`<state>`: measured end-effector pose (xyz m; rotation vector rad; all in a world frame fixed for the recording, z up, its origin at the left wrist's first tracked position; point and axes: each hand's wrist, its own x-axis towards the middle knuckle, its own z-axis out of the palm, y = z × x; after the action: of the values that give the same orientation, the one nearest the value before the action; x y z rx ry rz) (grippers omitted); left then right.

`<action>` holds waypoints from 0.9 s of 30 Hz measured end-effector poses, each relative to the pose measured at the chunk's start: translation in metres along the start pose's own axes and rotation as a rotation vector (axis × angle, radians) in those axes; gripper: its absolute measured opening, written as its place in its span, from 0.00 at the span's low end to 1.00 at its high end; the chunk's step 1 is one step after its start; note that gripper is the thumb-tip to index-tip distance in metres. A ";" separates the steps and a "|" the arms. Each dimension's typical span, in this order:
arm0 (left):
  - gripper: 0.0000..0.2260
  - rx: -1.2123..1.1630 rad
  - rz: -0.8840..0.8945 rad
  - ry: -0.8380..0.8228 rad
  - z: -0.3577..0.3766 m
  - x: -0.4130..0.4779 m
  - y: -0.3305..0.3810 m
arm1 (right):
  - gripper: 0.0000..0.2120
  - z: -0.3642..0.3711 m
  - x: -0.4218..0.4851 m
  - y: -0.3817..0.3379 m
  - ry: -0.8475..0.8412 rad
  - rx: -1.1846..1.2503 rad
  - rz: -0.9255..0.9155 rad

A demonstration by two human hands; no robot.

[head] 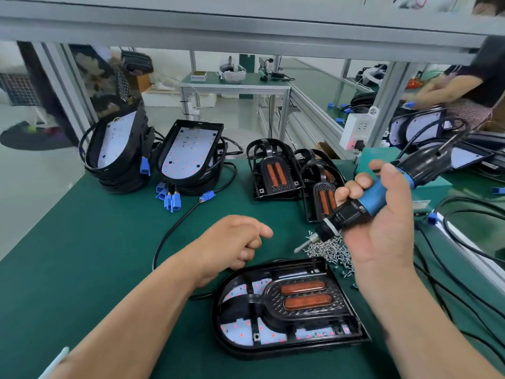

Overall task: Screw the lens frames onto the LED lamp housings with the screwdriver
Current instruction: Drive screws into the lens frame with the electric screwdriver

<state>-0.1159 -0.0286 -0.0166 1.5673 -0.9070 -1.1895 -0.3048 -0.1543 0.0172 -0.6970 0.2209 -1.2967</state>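
Your right hand [382, 214] is clamped on the screwdriver [374, 195]. The fingers wrap round its blue and black barrel and the thumb lies over the top. The tool is tilted with its bit pointing down and to the left. The tip hangs just over the left edge of the screw pile [330, 251], and whether it touches a screw cannot be told. A black cable runs off the tool's back end, up and to the right.

Your left hand [235, 242] hovers over the green mat [95, 242], just beyond the upper left rim of the near lamp housing [218, 318]. Its fingers are loosely curled with the thumb out, and nothing shows in them.

The near housing lies flat in front of you, open side up. A lens frame [303, 296] with two orange lenses is seated inside it, and the white LED board shows round the frame, dotted red. The screw pile lies on the mat just beyond the housing's upper right corner.

Two stacks of bare housings [117, 160] stand tilted at the far left, with blue connectors [169, 198] on cables in front of them. Loose lens frames [273, 170] are stacked at far centre. Another person's hand [437, 91] shows at the top right, blurred.
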 end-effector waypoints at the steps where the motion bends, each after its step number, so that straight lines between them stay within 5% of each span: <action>1: 0.15 -0.076 -0.027 0.018 -0.001 0.001 0.000 | 0.04 0.001 -0.001 0.003 0.022 0.007 0.003; 8: 0.09 -0.364 -0.078 0.012 -0.010 0.003 -0.003 | 0.06 0.009 -0.007 0.015 0.054 0.047 0.019; 27: 0.05 -0.319 0.027 -0.226 -0.014 0.003 -0.010 | 0.08 0.004 -0.003 0.016 0.106 0.041 -0.020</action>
<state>-0.1015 -0.0253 -0.0260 1.1793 -0.8296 -1.4352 -0.2910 -0.1480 0.0106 -0.5979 0.2730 -1.3551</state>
